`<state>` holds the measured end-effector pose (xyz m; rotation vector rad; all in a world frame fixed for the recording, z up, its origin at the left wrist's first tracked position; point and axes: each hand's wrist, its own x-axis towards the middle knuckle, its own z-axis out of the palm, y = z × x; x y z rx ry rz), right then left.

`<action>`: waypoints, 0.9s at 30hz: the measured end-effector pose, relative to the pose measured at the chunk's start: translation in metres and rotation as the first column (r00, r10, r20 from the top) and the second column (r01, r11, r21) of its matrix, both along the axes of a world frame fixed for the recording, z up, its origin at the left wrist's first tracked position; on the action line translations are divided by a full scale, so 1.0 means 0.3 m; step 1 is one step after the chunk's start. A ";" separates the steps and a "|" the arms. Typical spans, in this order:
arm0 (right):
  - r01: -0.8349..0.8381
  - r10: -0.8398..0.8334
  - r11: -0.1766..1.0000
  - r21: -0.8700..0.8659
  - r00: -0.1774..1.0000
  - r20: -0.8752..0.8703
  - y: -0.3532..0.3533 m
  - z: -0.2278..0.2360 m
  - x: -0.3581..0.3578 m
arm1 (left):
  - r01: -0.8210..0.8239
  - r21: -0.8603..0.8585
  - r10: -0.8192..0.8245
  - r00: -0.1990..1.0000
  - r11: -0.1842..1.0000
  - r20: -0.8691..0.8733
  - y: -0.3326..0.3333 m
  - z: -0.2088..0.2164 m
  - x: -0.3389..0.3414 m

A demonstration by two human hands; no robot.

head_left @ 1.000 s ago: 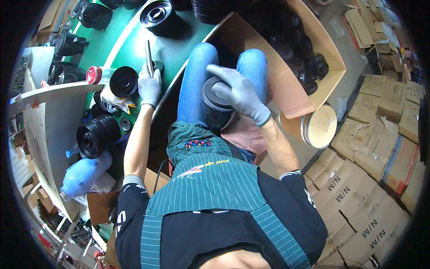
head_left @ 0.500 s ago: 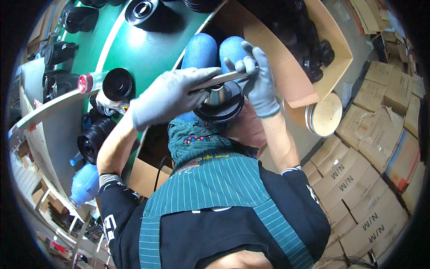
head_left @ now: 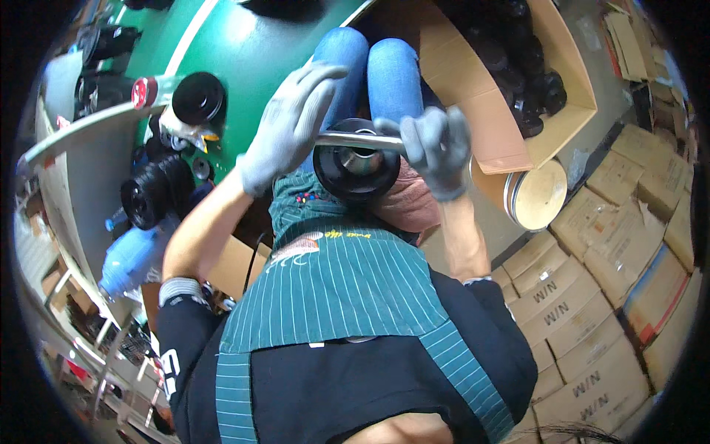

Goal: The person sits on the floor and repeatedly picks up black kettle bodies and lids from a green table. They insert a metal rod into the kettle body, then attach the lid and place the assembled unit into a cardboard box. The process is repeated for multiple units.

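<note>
A black round part [head_left: 352, 181] with a shiny metal centre rests at my lap, against the striped apron. Across its top lies a flat metal bar [head_left: 360, 140]. My right hand [head_left: 438, 152], in a grey glove, has its fingers curled round the bar's right end. Beside the bar's left end is my left hand [head_left: 291, 122], also gloved, its fingers stretched out and pointing away from me. Whether its palm touches the bar end cannot be seen clearly.
On the green table [head_left: 244, 63] at the left stand a black round part [head_left: 198, 98] and a red-lidded clear jar [head_left: 144, 92]. Stacked black parts [head_left: 155, 191] and a blue bottle [head_left: 133, 259] are nearer. An open carton [head_left: 569, 66] holds black parts; closed cartons [head_left: 577, 303] fill the right.
My left hand has loosened from the bar and its fingers have straightened. The bar has swung to lie nearly level across the part, with my right hand lower and nearer me.
</note>
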<state>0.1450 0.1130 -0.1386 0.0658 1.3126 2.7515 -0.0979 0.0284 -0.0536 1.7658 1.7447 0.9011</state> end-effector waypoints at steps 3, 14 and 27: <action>-0.459 0.103 -0.035 -0.888 0.882 -0.460 -0.129 0.144 0.088 | 0.242 0.385 -0.207 0.970 0.890 -0.131 0.130 -0.226 -0.063; -0.300 -0.503 -0.798 0.522 0.808 -0.305 -0.056 0.324 0.020 | 0.488 -0.419 -0.339 0.860 0.766 0.383 0.370 -0.143 0.014; -0.100 -0.099 -0.979 -0.179 0.995 -0.014 -0.172 0.438 -0.258 | 0.796 -0.191 -0.499 0.525 0.574 0.689 0.461 -0.238 0.268</action>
